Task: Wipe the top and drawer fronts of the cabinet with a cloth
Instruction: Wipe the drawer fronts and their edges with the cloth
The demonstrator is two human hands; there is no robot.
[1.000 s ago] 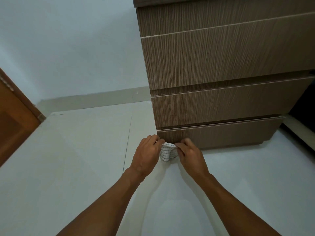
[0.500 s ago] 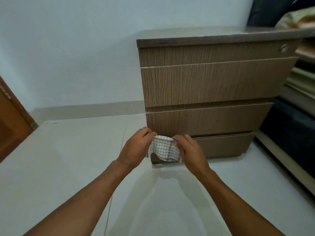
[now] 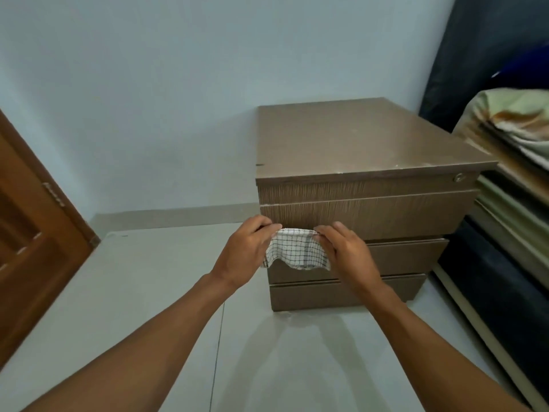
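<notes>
The checked cloth (image 3: pixel 295 252) has risen from the bottom drawer and now hangs spread before the cabinet (image 3: pixel 341 138) front, at 7 o'clock from its top. The left hand (image 3: pixel 243 251) and right hand (image 3: pixel 346 254) each pinch an upper corner with curled fingers (image 3: pixel 267 228). The drawer fronts look finished, so the top probably comes next.

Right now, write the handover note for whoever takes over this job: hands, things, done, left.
The left hand pinches the checked cloth at its upper left corner; the right hand pinches its upper right corner.
The cloth hangs spread between them in front of the drawer fronts, level with the tall upper drawer. Whether it touches the wood cannot be told.
The cabinet top has pale marks near its front edge.
Done: nothing shows as wiped.
Left: wipe the top, then each drawer front.
</notes>
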